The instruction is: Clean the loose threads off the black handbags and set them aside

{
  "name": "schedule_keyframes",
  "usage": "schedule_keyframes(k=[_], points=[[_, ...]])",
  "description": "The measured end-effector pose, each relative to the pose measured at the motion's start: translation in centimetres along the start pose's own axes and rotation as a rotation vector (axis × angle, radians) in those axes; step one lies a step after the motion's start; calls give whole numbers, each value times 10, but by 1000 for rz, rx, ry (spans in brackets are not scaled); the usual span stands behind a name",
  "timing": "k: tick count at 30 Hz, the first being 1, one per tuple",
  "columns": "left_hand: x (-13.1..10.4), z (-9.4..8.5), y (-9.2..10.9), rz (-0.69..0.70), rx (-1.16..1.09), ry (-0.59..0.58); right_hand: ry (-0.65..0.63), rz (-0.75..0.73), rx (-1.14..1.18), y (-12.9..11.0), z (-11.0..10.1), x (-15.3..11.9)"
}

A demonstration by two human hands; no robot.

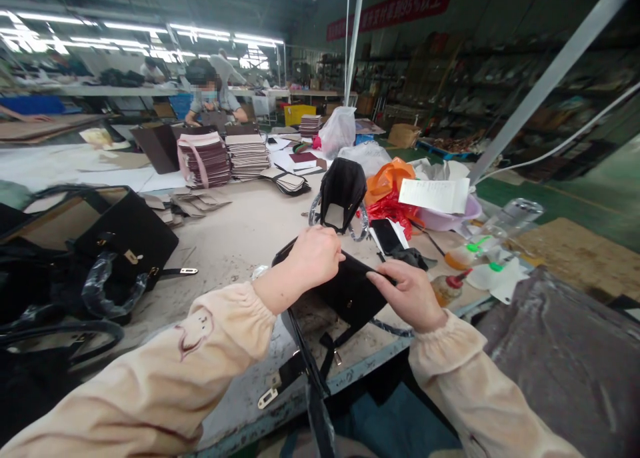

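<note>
A black handbag (pixel 353 291) lies tilted at the table's front edge, its straps and gold-coloured metal fittings hanging towards me. My left hand (pixel 316 257) is closed at the bag's upper edge, the fingertips mostly hidden behind the fist. At the bag's right edge, my right hand (pixel 411 293) grips the material between thumb and fingers. Just beyond my hands stands a smaller black bag (pixel 343 188), open towards me, with plastic-wrapped handles. A belt-like strap with a gold-coloured metal plate (pixel 267 398) dangles below my left forearm.
More black handbags (pixel 127 235) crowd the left side. Stacks of dark panels (pixel 204 159) stand farther back, near a masked co-worker (pixel 215 105). To the right are a phone (pixel 385 236), orange and red plastic bags (pixel 390 181), and bottles (pixel 449 288). A metal pole (pixel 545 85) slants across the right.
</note>
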State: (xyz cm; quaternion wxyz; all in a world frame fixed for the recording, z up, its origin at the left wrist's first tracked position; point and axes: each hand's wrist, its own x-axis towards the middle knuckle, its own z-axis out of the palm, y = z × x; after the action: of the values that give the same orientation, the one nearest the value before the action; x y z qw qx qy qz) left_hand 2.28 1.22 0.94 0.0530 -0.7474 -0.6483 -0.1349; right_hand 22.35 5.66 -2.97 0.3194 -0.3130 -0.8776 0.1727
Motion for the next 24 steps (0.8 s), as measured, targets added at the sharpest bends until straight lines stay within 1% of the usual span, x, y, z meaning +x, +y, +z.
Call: schedule_keyframes(k=[5, 11, 17, 22, 24], points=[[0, -2, 2, -15, 4, 0, -5, -2, 6, 0, -1, 0], [-1, 0, 2, -12, 12, 18, -17, -7, 1, -1, -1, -1], [-2, 1, 3, -12, 23, 33, -25, -16, -48, -5, -2, -4], [-3, 1, 2, 10, 6, 29, -143, -5, -63, -10, -8, -6], [-3, 1, 2, 14, 4, 25, -155, 1, -76, -13, -8, -2]])
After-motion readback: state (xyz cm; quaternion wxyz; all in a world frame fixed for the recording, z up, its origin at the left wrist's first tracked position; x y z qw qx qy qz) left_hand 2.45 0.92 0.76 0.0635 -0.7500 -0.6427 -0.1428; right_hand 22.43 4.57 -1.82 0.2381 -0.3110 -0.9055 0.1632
